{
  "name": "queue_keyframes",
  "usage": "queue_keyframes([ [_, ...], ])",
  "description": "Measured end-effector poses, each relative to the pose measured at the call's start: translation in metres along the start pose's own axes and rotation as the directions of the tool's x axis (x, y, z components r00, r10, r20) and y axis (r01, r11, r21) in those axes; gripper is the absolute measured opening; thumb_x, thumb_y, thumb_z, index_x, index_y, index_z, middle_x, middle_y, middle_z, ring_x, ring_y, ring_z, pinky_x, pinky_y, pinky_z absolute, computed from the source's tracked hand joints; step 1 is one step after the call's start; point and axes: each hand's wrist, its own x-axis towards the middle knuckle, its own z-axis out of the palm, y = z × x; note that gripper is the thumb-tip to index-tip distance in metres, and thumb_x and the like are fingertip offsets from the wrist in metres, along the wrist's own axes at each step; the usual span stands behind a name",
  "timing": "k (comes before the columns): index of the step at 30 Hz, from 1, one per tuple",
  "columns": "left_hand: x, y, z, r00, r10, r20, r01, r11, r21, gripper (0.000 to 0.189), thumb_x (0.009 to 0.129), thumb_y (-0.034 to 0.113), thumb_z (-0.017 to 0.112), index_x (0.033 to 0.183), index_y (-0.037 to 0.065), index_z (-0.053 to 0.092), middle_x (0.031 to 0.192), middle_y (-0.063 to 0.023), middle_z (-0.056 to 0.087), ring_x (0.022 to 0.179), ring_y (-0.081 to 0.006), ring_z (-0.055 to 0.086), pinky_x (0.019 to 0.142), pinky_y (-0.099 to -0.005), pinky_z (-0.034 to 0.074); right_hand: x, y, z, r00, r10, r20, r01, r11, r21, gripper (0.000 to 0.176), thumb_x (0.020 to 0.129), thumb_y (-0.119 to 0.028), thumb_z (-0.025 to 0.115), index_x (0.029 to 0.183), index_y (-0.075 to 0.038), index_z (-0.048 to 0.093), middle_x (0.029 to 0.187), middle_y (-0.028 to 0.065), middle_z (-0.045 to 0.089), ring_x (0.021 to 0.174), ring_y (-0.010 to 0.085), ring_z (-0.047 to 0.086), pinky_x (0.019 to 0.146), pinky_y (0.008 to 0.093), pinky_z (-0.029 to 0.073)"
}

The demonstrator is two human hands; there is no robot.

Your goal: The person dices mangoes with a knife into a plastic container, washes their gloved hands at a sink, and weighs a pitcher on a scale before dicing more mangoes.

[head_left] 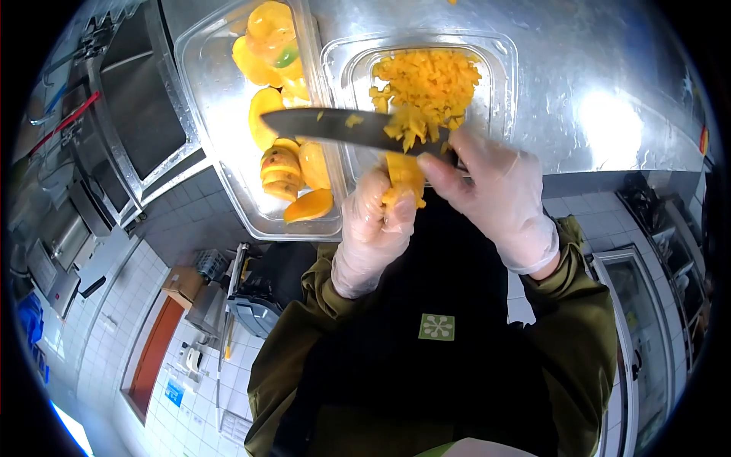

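Gloved in clear plastic, my left hand [373, 228] is closed around a peeled piece of mango [406, 174] over the near edge of a clear tub [504, 91]. My right hand [495, 198], gloved as well, grips a knife [327, 126]. Its handle is mostly hidden by the fingers. The blade points left, slightly blurred, just beyond the held mango, with yellow bits stuck to it. Diced mango [430, 84] lies in the tub beneath. To the left, a second clear tub [263, 227] holds several peeled mango pieces [272, 38], one with a green patch.
Both tubs rest on a shiny metal counter [567, 91], whose near edge runs by my body. A metal sink [141, 84] is at the left. A dark bin [257, 314] stands on the floor below, and a glass-doored cabinet [647, 327] is at the right.
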Motion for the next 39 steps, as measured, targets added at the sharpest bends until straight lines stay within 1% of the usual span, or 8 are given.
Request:
queue_keyframes([
  [4, 0.003, 0.002, -0.003, 0.995, 0.098, 0.013, -0.098, 0.995, 0.009, 0.025, 0.089, 0.024, 0.054, 0.092, 0.000, 0.053, 0.086, -0.0101, 0.057, 0.074, -0.0188, 0.057, 0.067, -0.0271, 0.046, 0.004, 0.007, -0.010, 1.000, 0.009, -0.006, -0.008, 0.984, 0.180, 0.028, 0.082, -0.031, 0.062, 0.076, -0.005, 0.052, 0.058, 0.0095, 0.054, 0.044, 0.0232, 0.053, 0.041, 0.0307, 0.039],
  [5, 0.003, -0.004, -0.001, 0.997, -0.068, 0.019, 0.070, 0.904, -0.422, 0.029, 0.088, 0.027, 0.056, 0.093, -0.001, 0.053, 0.090, -0.0063, 0.057, 0.078, -0.0154, 0.056, 0.070, -0.0257, 0.045, 0.002, 0.006, -0.010, 0.999, 0.027, 0.043, -0.037, 0.970, 0.240, 0.028, 0.081, -0.030, 0.063, 0.079, -0.004, 0.053, 0.058, 0.0094, 0.053, 0.045, 0.0201, 0.052, 0.043, 0.0292, 0.040],
  [18, 0.054, 0.027, -0.059, 0.920, -0.164, 0.355, 0.194, 0.980, -0.052, 0.019, 0.080, 0.007, 0.056, 0.098, 0.000, 0.056, 0.084, -0.0054, 0.060, 0.079, -0.0110, 0.054, 0.069, -0.0216, 0.042, 0.012, 0.010, -0.014, 0.927, 0.063, 0.369, -0.337, 0.571, 0.749, 0.030, 0.081, -0.014, 0.065, 0.102, 0.006, 0.058, 0.072, -0.0009, 0.055, 0.065, 0.0047, 0.046, 0.057, 0.0180, 0.038],
  [19, 0.049, 0.017, -0.057, 0.910, -0.339, 0.240, 0.410, 0.824, -0.391, 0.030, 0.080, 0.014, 0.060, 0.106, -0.001, 0.055, 0.098, -0.0088, 0.060, 0.092, -0.0146, 0.055, 0.081, -0.0254, 0.043, 0.012, 0.008, -0.015, 0.927, 0.085, 0.364, -0.353, 0.518, 0.779, 0.027, 0.081, -0.015, 0.064, 0.100, 0.005, 0.058, 0.073, -0.0010, 0.055, 0.065, 0.0052, 0.047, 0.058, 0.0184, 0.038],
  [22, 0.050, 0.017, -0.058, 0.928, -0.137, 0.347, 0.372, 0.350, -0.859, 0.045, 0.081, 0.023, 0.063, 0.116, -0.001, 0.050, 0.112, -0.0128, 0.056, 0.106, -0.0215, 0.053, 0.093, -0.0333, 0.040, 0.009, 0.001, -0.023, 0.920, 0.154, 0.361, -0.392, 0.362, 0.846, 0.021, 0.083, -0.016, 0.061, 0.096, 0.001, 0.060, 0.075, -0.0018, 0.057, 0.067, 0.0055, 0.049, 0.059, 0.0187, 0.039],
  [26, 0.021, 0.013, -0.014, 0.953, -0.206, 0.221, 0.254, 0.151, -0.955, 0.061, 0.078, 0.024, 0.067, 0.127, 0.002, 0.038, 0.126, -0.0129, 0.046, 0.115, -0.0263, 0.046, 0.097, -0.0382, 0.037, 0.003, -0.003, -0.021, 0.905, 0.216, 0.367, -0.399, 0.127, 0.908, 0.019, 0.084, -0.014, 0.060, 0.098, 0.000, 0.060, 0.079, -0.0033, 0.056, 0.070, 0.0039, 0.048, 0.061, 0.0180, 0.038],
  [30, 0.014, 0.023, 0.027, 0.975, -0.222, 0.023, 0.120, 0.434, -0.893, 0.048, 0.087, 0.013, 0.056, 0.130, 0.005, 0.036, 0.123, -0.0057, 0.048, 0.112, -0.0178, 0.047, 0.098, -0.0334, 0.036, -0.004, 0.003, -0.013, 0.862, 0.261, 0.434, -0.469, 0.092, 0.878, 0.016, 0.084, -0.012, 0.059, 0.096, -0.002, 0.060, 0.079, -0.0043, 0.056, 0.071, 0.0030, 0.047, 0.062, 0.0177, 0.039],
  [39, 0.018, 0.034, 0.014, 0.958, -0.218, -0.185, 0.109, 0.875, -0.471, 0.032, 0.093, 0.022, 0.046, 0.120, 0.004, 0.046, 0.111, -0.0036, 0.054, 0.099, -0.0116, 0.050, 0.088, -0.0266, 0.039, -0.020, 0.029, -0.019, 0.976, 0.099, 0.195, -0.209, 0.688, 0.695, 0.017, 0.088, -0.015, 0.049, 0.091, -0.002, 0.060, 0.070, 0.0113, 0.056, 0.056, 0.0127, 0.053, 0.054, 0.0264, 0.043],
])
